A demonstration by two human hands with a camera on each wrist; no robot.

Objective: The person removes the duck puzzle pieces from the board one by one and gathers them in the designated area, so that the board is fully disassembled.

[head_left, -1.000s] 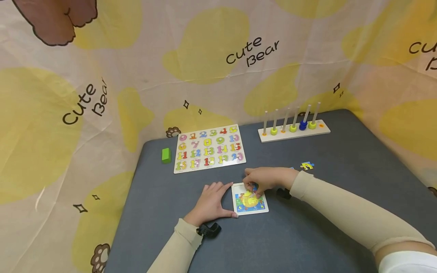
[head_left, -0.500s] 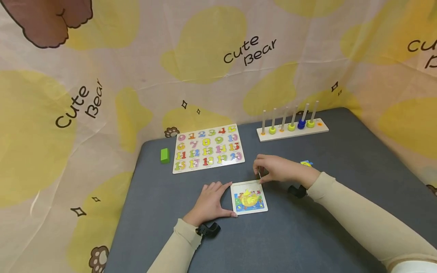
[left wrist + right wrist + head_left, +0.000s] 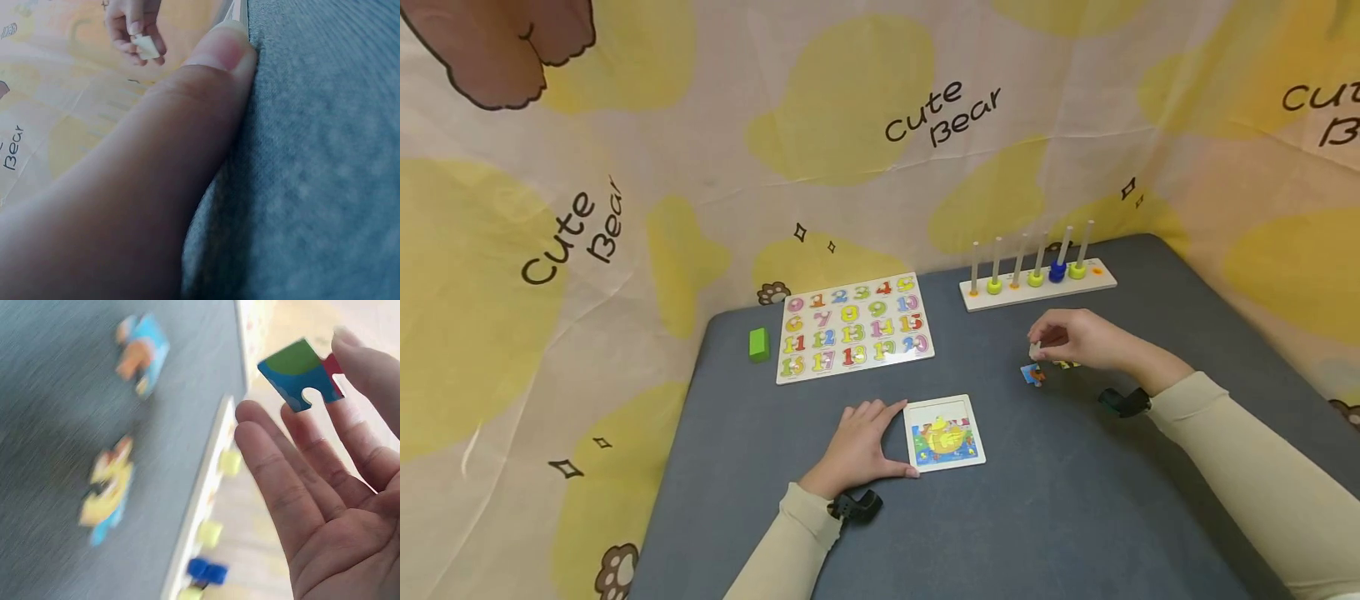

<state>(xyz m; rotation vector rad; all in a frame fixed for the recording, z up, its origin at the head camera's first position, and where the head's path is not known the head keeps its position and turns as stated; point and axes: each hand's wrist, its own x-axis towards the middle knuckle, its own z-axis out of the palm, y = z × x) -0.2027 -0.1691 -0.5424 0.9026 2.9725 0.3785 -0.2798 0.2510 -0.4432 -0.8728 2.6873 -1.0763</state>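
A square jigsaw tray (image 3: 912,442) holds a partly filled yellow duck picture, its upper strip bare white. My left hand (image 3: 857,446) lies at its left side, with forefinger and thumb spread to the two left corners; in the left wrist view the thumb (image 3: 194,75) touches the tray's edge. Up and to the right, my right hand (image 3: 1082,340) pinches a jigsaw piece (image 3: 300,369) coloured green, blue and red between thumb and fingers. Below that hand lie two loose pieces: one blue and orange (image 3: 1032,374), one mostly yellow (image 3: 109,490).
Behind the tray lies a number puzzle board (image 3: 855,329), with a green block (image 3: 759,344) to its left. A white board with upright pegs (image 3: 1037,288) and yellow and blue beads stands at the back right. A printed cloth wall (image 3: 842,100) borders the dark table.
My right hand has lifted from the tray with the jigsaw piece and moved right, over the loose pieces. A piece in the picture's upper part is gone. The left hand stays in place.
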